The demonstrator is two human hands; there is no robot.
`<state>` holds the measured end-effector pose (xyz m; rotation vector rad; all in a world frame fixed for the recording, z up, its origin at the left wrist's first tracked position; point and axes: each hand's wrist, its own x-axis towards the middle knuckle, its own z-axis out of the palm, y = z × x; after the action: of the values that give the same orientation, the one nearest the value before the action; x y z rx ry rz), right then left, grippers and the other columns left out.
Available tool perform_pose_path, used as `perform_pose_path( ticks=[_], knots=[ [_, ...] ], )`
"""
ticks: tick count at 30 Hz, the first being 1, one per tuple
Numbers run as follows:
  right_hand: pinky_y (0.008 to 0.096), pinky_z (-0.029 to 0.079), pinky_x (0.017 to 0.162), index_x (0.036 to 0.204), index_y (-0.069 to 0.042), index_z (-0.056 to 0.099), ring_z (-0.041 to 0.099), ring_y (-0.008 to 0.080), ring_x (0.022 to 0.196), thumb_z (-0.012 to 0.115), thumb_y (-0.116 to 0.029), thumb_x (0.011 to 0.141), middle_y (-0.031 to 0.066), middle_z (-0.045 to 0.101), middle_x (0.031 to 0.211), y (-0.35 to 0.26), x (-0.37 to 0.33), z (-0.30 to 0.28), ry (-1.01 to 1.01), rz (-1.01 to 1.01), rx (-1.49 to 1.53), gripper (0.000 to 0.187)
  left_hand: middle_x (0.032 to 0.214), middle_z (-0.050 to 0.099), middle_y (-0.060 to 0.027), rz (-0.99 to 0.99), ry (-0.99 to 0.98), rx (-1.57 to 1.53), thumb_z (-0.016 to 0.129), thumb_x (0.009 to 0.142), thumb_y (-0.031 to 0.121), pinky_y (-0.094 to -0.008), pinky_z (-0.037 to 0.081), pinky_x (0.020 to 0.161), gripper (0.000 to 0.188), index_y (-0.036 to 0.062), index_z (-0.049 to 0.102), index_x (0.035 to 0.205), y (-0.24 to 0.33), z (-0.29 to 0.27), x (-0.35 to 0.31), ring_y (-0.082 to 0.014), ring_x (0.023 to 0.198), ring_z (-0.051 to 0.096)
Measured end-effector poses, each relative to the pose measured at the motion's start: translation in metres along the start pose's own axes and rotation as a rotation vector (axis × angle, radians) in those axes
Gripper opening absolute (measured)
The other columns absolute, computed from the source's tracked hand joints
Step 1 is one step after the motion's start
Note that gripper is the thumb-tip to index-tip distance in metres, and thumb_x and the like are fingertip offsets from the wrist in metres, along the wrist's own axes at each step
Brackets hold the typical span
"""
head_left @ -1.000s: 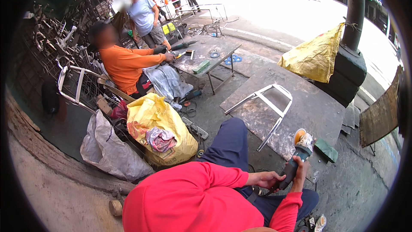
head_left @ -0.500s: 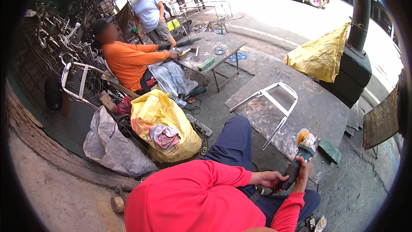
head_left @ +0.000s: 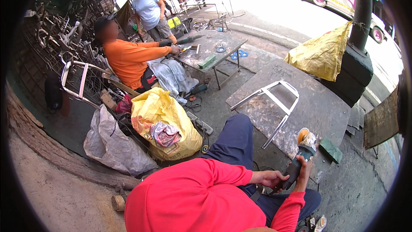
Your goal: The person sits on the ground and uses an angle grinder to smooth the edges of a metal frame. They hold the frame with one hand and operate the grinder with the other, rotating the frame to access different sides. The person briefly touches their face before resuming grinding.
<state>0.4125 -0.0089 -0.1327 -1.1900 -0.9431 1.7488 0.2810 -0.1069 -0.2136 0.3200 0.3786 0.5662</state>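
An angle grinder point(head_left: 294, 168) with an orange-tan disc point(head_left: 303, 135) tilts up and away from my lap at the right. My left hand point(head_left: 274, 179) closes around the rear end of its dark body. Further up, my right hand point(head_left: 303, 170) wraps round the tool just behind its head. Beyond the disc, a bent metal tube frame point(head_left: 281, 101) with crossbars lies on the dark work board point(head_left: 319, 103), apart from both hands. A green block point(head_left: 330, 151) rests beside the grinder's head.
To my left stand a yellow sack point(head_left: 165, 116) and a white sack point(head_left: 112, 144). A person in orange point(head_left: 128, 62) sits at a low metal table point(head_left: 229, 45). Another person stands behind. A dark post point(head_left: 359, 21) with a yellow sheet point(head_left: 319, 51) rises at the board's far right.
The vehicle on the road has moved to the right. My hands and the grinder look almost unmoved.
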Motion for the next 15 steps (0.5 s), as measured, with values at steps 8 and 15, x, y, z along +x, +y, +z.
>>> perform_pose_path(
  ticks=[8, 15],
  knots=[
    [0.0333, 0.052, 0.048, 0.093, 0.002, 0.054, 0.064, 0.0236, 0.054, 0.072, -0.019, 0.072, 0.0091, 0.059, 0.071, -0.0002, -0.0003, -0.0001, -0.001, 0.002, -0.030, 0.034, 0.097, 0.067, -0.0008, -0.003, 0.008, 0.000, 0.058, 0.094, 0.049, -0.0378, 0.046, 0.079, 0.041, 0.0112, 0.064, 0.108, 0.0002, 0.0005, -0.0008, -0.0186, 0.082, 0.058],
    [0.0330, 0.053, 0.048, 0.091, 0.002, 0.056, 0.064, 0.0234, 0.054, 0.072, -0.019, 0.072, 0.0090, 0.059, 0.071, 0.0032, 0.0014, -0.0021, -0.009, -0.002, -0.024, 0.032, 0.098, 0.067, 0.0002, -0.012, -0.004, 0.005, 0.058, 0.093, 0.049, -0.0391, 0.046, 0.081, 0.041, 0.0113, 0.065, 0.107, 0.0009, 0.0013, -0.0017, -0.0187, 0.083, 0.058]
  ],
)
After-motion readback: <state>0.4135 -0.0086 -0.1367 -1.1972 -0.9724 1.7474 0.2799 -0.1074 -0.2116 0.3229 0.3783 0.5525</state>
